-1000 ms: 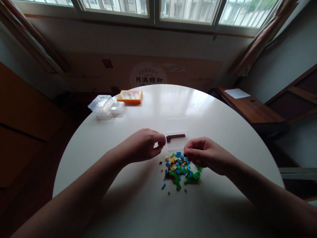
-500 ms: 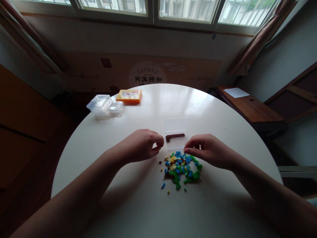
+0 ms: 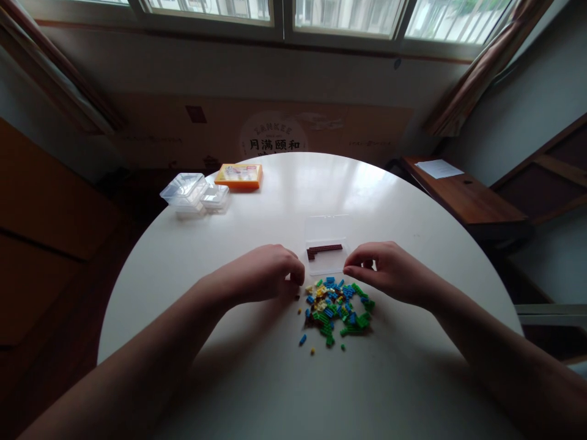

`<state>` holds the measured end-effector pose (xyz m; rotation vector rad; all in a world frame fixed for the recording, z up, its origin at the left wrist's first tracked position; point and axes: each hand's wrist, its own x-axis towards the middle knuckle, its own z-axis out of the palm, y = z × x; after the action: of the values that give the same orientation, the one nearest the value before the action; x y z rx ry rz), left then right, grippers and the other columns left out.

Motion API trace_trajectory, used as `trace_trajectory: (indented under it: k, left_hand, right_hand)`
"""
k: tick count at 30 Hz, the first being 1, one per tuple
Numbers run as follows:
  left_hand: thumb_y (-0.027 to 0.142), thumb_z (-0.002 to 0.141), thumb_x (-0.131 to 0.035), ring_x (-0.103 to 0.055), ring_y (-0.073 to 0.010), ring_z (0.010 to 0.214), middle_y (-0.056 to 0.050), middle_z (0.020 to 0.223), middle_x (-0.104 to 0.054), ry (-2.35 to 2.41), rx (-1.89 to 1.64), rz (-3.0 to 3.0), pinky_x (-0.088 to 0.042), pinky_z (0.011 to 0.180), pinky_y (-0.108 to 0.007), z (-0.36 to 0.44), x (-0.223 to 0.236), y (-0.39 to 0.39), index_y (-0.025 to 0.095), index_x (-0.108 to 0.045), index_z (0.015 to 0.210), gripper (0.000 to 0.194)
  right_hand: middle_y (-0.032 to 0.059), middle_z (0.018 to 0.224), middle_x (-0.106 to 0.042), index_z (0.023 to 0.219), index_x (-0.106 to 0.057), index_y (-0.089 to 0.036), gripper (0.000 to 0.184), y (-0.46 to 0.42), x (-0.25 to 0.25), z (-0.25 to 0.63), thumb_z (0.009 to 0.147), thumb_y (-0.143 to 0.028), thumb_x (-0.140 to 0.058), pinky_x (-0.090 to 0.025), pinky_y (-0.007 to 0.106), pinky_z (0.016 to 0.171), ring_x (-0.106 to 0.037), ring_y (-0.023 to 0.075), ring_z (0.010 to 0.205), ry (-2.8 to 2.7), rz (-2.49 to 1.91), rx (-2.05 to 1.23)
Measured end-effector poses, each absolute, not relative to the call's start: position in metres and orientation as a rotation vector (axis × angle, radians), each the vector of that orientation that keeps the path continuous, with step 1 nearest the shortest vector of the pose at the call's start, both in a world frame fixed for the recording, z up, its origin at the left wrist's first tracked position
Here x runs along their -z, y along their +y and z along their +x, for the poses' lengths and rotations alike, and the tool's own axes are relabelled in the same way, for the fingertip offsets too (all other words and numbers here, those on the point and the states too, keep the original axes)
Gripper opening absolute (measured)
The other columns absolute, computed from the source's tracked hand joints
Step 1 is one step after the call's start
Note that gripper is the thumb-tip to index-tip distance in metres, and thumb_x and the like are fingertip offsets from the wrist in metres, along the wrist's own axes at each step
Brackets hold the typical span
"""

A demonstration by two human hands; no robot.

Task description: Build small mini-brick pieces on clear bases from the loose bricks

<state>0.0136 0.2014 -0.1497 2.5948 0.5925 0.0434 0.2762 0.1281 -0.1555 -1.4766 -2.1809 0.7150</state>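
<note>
My left hand (image 3: pixel 274 272) hovers at the left of a loose pile of small toy building bricks (image 3: pixel 337 307), its fingers curled downward and drawn together. Just below its fingertips a small dark brown brick (image 3: pixel 297 297) lies on the table; anything between those fingers is hidden. My right hand (image 3: pixel 383 269) is closed in a pinch above the pile's upper right side, near a clear plastic case (image 3: pixel 328 267); what it pinches, if anything, is too small to make out. Inside the opened case lies a long dark brown strip of joined bricks (image 3: pixel 324 249), with a short piece at its left end.
The round white table (image 3: pixel 293 391) carries clear plastic boxes (image 3: pixel 184 188) and an orange box (image 3: pixel 239 177) at its far left. Several stray bricks lie in front of the pile. A wooden desk (image 3: pixel 463 192) with paper on it stands at the right.
My left hand's fingertips have dropped toward the small dark brown brick. My right hand has lifted slightly away from the pile. The view has shifted a little; the bricks have stayed put.
</note>
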Motion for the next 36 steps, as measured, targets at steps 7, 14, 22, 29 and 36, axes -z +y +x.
trace_trajectory:
  k: [7, 14, 22, 29, 36]
  left_hand:
    - [0.014, 0.085, -0.062, -0.064, -0.0107, 0.071, 0.001, 0.085, -0.072, 0.511, -0.17, 2.668, -0.042, 0.064, -0.02, 0.02, 0.143, 0.186, 0.026, -0.074, 0.092, 0.018]
    - [0.012, 0.086, -0.061, -0.06, -0.0102, 0.062, 0.002, 0.077, -0.069, 0.466, -0.071, 2.743, -0.038, 0.056, -0.021, 0.031, 0.145, 0.174, 0.031, -0.075, 0.099, 0.027]
    - [0.007, 0.079, -0.059, -0.053, -0.0087, 0.056, 0.003, 0.07, -0.063, 0.479, -0.022, 2.739, -0.035, 0.052, -0.022, 0.027, 0.145, 0.179, 0.029, -0.077, 0.083, 0.029]
    - [0.006, 0.082, -0.056, -0.057, -0.0109, 0.06, 0.001, 0.076, -0.067, 0.489, -0.048, 2.744, -0.036, 0.055, -0.021, 0.029, 0.148, 0.18, 0.033, -0.077, 0.098, 0.037]
    - [0.005, 0.08, -0.061, -0.059, -0.0092, 0.063, 0.002, 0.08, -0.069, 0.419, -0.053, 2.676, -0.039, 0.056, -0.019, 0.032, 0.149, 0.178, 0.034, -0.077, 0.1, 0.039]
  right_hand:
    - [0.0022, 0.081, -0.069, 0.088, -0.073, -0.019, 0.014, 0.125, 0.15, 0.281, 0.09, -0.029, -0.064, -0.043, 0.022, 0.066, -0.059, 0.0112, 0.071, -2.439, -1.349, -0.813]
    - [0.0038, 0.097, -0.071, 0.1, -0.072, -0.02, 0.013, 0.122, 0.146, 0.282, 0.089, -0.024, -0.065, -0.047, 0.023, 0.075, -0.064, 0.0128, 0.081, -2.561, -1.065, -1.001]
    - [0.003, 0.093, -0.072, 0.095, -0.071, -0.02, 0.014, 0.122, 0.143, 0.282, 0.085, -0.015, -0.063, -0.047, 0.023, 0.076, -0.065, 0.0129, 0.08, -2.62, -0.968, -1.067]
    - [0.001, 0.085, -0.071, 0.094, -0.072, -0.02, 0.01, 0.121, 0.139, 0.287, 0.088, -0.021, -0.063, -0.044, 0.019, 0.068, -0.061, 0.0094, 0.071, -2.627, -0.997, -1.081]
    - [0.0008, 0.084, -0.071, 0.095, -0.071, -0.019, 0.01, 0.122, 0.139, 0.287, 0.089, -0.02, -0.063, -0.044, 0.02, 0.067, -0.06, 0.0089, 0.069, -2.625, -0.985, -1.079]
